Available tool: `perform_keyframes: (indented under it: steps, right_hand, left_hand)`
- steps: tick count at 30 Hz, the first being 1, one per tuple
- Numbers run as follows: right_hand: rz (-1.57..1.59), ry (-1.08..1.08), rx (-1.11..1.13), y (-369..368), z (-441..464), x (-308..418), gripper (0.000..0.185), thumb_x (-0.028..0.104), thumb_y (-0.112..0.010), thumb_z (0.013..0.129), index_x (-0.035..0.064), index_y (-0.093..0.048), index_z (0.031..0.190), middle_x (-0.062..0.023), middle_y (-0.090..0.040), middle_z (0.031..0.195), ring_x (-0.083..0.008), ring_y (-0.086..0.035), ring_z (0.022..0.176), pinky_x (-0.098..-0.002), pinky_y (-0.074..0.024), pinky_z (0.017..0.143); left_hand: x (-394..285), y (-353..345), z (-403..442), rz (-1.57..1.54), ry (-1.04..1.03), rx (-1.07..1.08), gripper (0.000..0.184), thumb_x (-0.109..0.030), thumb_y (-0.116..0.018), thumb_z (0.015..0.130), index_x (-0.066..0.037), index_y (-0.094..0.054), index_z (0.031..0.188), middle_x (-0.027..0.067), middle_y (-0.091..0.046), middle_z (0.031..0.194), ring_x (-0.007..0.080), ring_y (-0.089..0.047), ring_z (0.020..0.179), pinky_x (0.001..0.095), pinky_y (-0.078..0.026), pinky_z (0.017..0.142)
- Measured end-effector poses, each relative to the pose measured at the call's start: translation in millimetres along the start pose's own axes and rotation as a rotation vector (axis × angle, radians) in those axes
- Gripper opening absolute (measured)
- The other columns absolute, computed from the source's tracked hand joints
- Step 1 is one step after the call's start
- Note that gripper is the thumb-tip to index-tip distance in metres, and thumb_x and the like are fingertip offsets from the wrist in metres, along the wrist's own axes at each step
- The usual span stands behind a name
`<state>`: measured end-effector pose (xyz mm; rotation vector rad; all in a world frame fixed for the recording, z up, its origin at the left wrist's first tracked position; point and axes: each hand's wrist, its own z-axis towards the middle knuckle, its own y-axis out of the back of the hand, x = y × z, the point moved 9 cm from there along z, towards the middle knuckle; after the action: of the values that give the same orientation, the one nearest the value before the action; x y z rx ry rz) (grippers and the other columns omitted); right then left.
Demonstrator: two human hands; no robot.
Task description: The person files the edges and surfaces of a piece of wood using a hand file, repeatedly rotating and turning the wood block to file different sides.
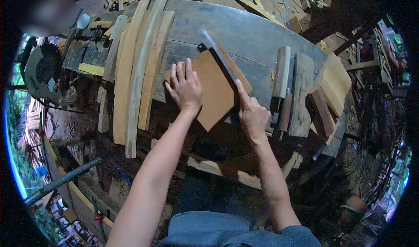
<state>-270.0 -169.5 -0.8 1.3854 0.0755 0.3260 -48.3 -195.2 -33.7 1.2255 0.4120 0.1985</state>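
Observation:
A flat brown wooden board with angled edges lies on the dark workbench. My left hand rests flat on its left part, fingers spread, holding nothing. My right hand is closed around the handle of what looks like a handsaw, index finger stretched along it. The handle itself is hidden in my fist. The thin blade runs diagonally across the board, with a narrower strip of brown wood showing on its right side. A small black object sits by the board's far corner.
Long wooden strips lie along the bench's left side. To the right are wood blocks, a chisel-like tool and a curved pale wood piece. A large circular saw blade stands far left. Wood scraps litter the floor.

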Motion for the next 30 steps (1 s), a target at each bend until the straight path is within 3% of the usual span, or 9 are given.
perform_keyframes:
  steps: [5, 7, 8, 9, 11, 15, 23, 27, 30]
  right_hand:
    - [0.08, -0.015, 0.203, -1, -78, 12, 0.074, 0.012, -0.062, 0.081, 0.0383, -0.041, 0.147, -0.0059, -0.056, 0.062, -0.0249, -0.058, 0.044, -0.0403, -0.0493, 0.042]
    - [0.185, -0.016, 0.037, 11, -56, 6, 0.074, 0.012, -0.063, 0.081, 0.0382, -0.041, 0.147, -0.0064, -0.057, 0.061, -0.0255, -0.059, 0.044, -0.0408, -0.0489, 0.042]
    - [0.103, -0.05, 0.076, 2, -37, 1, 0.073, 0.015, -0.062, 0.082, 0.038, -0.04, 0.148, -0.0083, -0.059, 0.061, -0.0277, -0.061, 0.046, -0.0425, -0.0493, 0.043]
    - [0.177, -0.117, -0.035, -5, 2, -10, 0.072, 0.017, -0.062, 0.084, 0.038, -0.039, 0.148, -0.0102, -0.061, 0.061, -0.0298, -0.062, 0.047, -0.0443, -0.0498, 0.043]
    - [0.136, -0.143, -0.067, -11, -1, -10, 0.07, 0.017, -0.061, 0.085, 0.0378, -0.038, 0.148, -0.0109, -0.061, 0.062, -0.0306, -0.062, 0.047, -0.0445, -0.0494, 0.042]
    - [0.186, -0.095, 0.118, 3, -72, 11, 0.07, 0.017, -0.061, 0.085, 0.0383, -0.04, 0.147, -0.0093, -0.06, 0.06, -0.0297, -0.061, 0.045, -0.0444, -0.0494, 0.042]
    - [0.1, -0.184, -0.042, -8, -7, -13, 0.069, 0.018, -0.062, 0.087, 0.0388, -0.038, 0.148, -0.0097, -0.06, 0.059, -0.0292, -0.062, 0.047, -0.0452, -0.0502, 0.043]
    - [0.168, -0.139, 0.104, 3, -72, 9, 0.074, 0.017, -0.064, 0.083, 0.041, -0.039, 0.147, -0.008, -0.058, 0.057, -0.026, -0.061, 0.045, -0.0416, -0.0494, 0.042]
    - [0.079, -0.153, 0.041, -2, -33, -11, 0.068, 0.016, -0.061, 0.085, 0.0415, -0.042, 0.146, -0.0086, -0.06, 0.06, -0.0279, -0.062, 0.046, -0.043, -0.0499, 0.043]
  left_hand:
    - [-2, 0, 3, -0.006, 0.014, 0.028, 0.046, -0.031, -0.043, 0.1, -0.022, -0.042, 0.146, 0.0042, -0.042, 0.148, 0.0265, -0.03, 0.143, 0.0673, -0.024, 0.108]
    - [-1, -1, -3, -0.02, 0.002, 0.057, 0.046, -0.03, -0.042, 0.101, -0.021, -0.041, 0.146, 0.0057, -0.042, 0.148, 0.0278, -0.029, 0.143, 0.0671, -0.023, 0.108]
    - [1, -4, -3, -0.023, -0.002, 0.045, 0.046, -0.03, -0.042, 0.101, -0.02, -0.042, 0.146, 0.0061, -0.043, 0.148, 0.0283, -0.029, 0.143, 0.0673, -0.023, 0.108]
    - [1, -5, 1, -0.026, -0.014, 0.023, 0.046, -0.029, -0.043, 0.101, -0.02, -0.042, 0.146, 0.0064, -0.043, 0.147, 0.0287, -0.03, 0.142, 0.0676, -0.023, 0.108]
    - [1, -12, 3, -0.018, -0.037, 0.005, 0.046, -0.029, -0.043, 0.101, -0.019, -0.042, 0.146, 0.0064, -0.044, 0.147, 0.029, -0.03, 0.142, 0.0679, -0.023, 0.107]
    - [-1, -2, 3, -0.071, -0.001, 0.008, 0.045, -0.029, -0.044, 0.101, -0.02, -0.043, 0.145, 0.008, -0.044, 0.146, 0.029, -0.031, 0.141, 0.0675, -0.024, 0.107]
    - [0, -7, 2, -0.037, 0.001, -0.022, 0.044, -0.032, -0.042, 0.102, -0.022, -0.042, 0.145, 0.0071, -0.043, 0.146, 0.0285, -0.032, 0.141, 0.0666, -0.025, 0.108]
    - [-1, -4, 3, -0.002, 0.037, 0.025, 0.044, -0.031, -0.043, 0.101, -0.022, -0.043, 0.144, 0.0061, -0.042, 0.147, 0.0282, -0.032, 0.141, 0.0664, -0.025, 0.107]
    - [2, -5, -2, -0.006, 0.028, 0.026, 0.044, -0.031, -0.043, 0.101, -0.022, -0.043, 0.144, 0.0056, -0.041, 0.148, 0.0279, -0.031, 0.141, 0.0666, -0.025, 0.107]
